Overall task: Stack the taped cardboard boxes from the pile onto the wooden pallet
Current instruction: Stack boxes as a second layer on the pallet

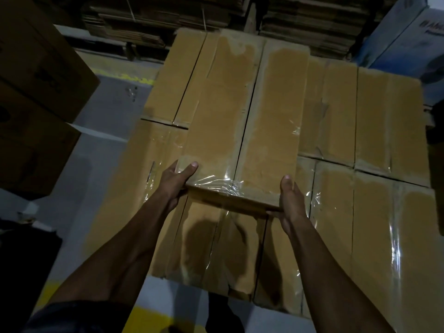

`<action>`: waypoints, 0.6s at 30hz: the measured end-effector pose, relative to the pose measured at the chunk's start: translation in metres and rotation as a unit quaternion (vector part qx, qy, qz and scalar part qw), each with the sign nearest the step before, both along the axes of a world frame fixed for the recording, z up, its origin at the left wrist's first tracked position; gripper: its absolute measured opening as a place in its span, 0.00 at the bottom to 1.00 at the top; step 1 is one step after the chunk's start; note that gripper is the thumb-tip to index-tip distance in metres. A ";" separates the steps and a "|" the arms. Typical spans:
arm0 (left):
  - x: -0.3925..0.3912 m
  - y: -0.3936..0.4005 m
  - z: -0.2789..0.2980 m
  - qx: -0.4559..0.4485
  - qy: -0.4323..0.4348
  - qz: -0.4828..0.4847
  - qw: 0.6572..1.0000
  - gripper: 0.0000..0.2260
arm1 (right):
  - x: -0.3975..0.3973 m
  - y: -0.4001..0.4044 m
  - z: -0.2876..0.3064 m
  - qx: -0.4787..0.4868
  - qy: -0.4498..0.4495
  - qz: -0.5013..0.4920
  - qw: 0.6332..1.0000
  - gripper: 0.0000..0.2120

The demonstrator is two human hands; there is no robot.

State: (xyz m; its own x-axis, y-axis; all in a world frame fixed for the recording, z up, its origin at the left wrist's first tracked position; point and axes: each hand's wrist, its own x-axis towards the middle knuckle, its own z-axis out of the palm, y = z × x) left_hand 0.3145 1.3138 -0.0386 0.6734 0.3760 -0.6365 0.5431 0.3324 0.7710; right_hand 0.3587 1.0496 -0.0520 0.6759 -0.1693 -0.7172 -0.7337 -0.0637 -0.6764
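While you hold the taped box by its near end, it lies lengthwise above the layer of boxes, over the middle of that layer and running toward its far edge. Your left hand grips the near left corner, thumb on the top face, fingers curled under. Your right hand grips the near right corner the same way, thumb on top. Clear tape runs down the centre seam and wrinkles at the near end. Whether the box touches the layer below cannot be told. Darker cartons stand on the floor at left; flat cardboard stacks stand beyond the far edge.
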 end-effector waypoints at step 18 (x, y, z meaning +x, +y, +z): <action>0.133 0.013 0.024 0.059 -0.059 0.008 0.996 0.11 | 0.134 0.013 0.038 -0.024 -0.061 -0.050 0.997 0.23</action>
